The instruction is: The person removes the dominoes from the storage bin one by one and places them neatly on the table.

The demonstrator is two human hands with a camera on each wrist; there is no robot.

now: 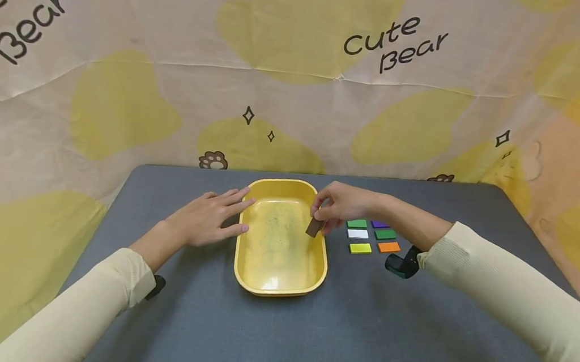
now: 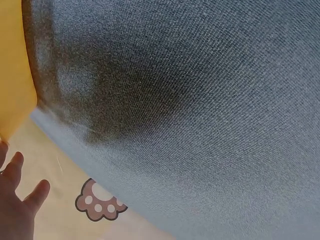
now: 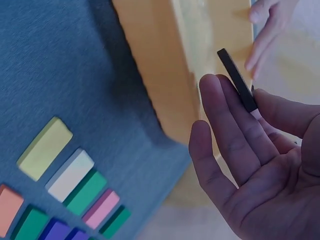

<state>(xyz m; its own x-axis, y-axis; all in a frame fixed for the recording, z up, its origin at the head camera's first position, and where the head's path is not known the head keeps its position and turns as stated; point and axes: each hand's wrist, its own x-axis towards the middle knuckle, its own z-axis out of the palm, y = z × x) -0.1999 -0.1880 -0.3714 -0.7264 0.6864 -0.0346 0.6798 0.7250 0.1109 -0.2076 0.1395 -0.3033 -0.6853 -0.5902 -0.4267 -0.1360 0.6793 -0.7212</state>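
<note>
A yellow plastic basin (image 1: 248, 283) stands on the dark table. Against its left rim rests my left hand (image 1: 213, 216), fingers spread and fairly straight, with nothing held. At the right rim, my right hand (image 1: 341, 203) pinches a small brown block (image 1: 314, 227) between thumb and fingers, over the basin's edge. The right wrist view shows the dark block (image 3: 237, 80) held by its lower end, the other fingers extended. In the left wrist view only part of the left hand (image 2: 17, 200) appears, beside the basin's wall (image 2: 15, 70).
Right of the basin lie flat coloured blocks in rows: yellow (image 1: 360, 248), white (image 1: 357, 234), orange (image 1: 389, 247), green (image 1: 385, 234) and others partly hidden under the right arm. A printed cloth (image 1: 285, 107) hangs behind the table (image 1: 277, 339).
</note>
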